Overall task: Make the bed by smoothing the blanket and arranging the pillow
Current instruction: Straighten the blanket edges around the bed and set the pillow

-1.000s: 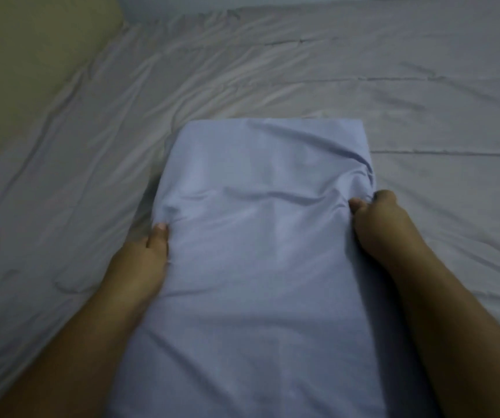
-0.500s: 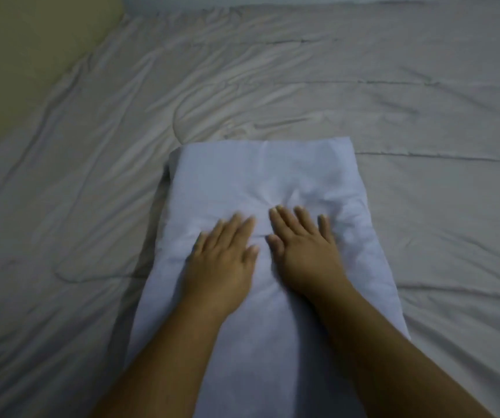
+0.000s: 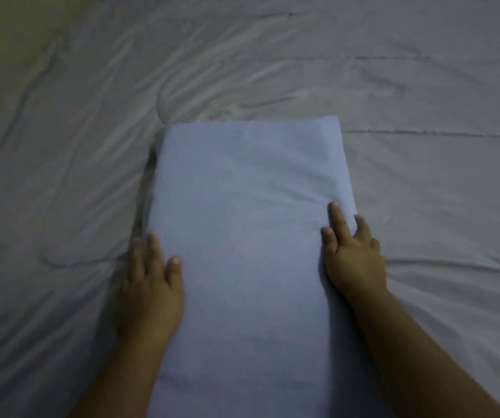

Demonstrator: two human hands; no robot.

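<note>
A pale blue pillow (image 3: pixel 248 224) lies lengthwise in front of me on the grey blanket (image 3: pixel 423 182), which is spread over the bed and creased in many places. My left hand (image 3: pixel 149 279) rests flat along the pillow's left edge, fingers straight and pointing away from me. My right hand (image 3: pixel 353 251) lies flat on the pillow's right edge, fingers straight, the outer ones draped over the side. The pillow's top looks mostly smooth, with a faint crease near my right fingers.
The creased blanket fills the view on all sides of the pillow. A yellowish wall (image 3: pixel 4 28) shows at the top left corner, beside the bed's left side.
My hands gripped the pillow's sides, then pressed together on its middle, and now have slid apart to its left and right edges. The dent in the middle is gone.
</note>
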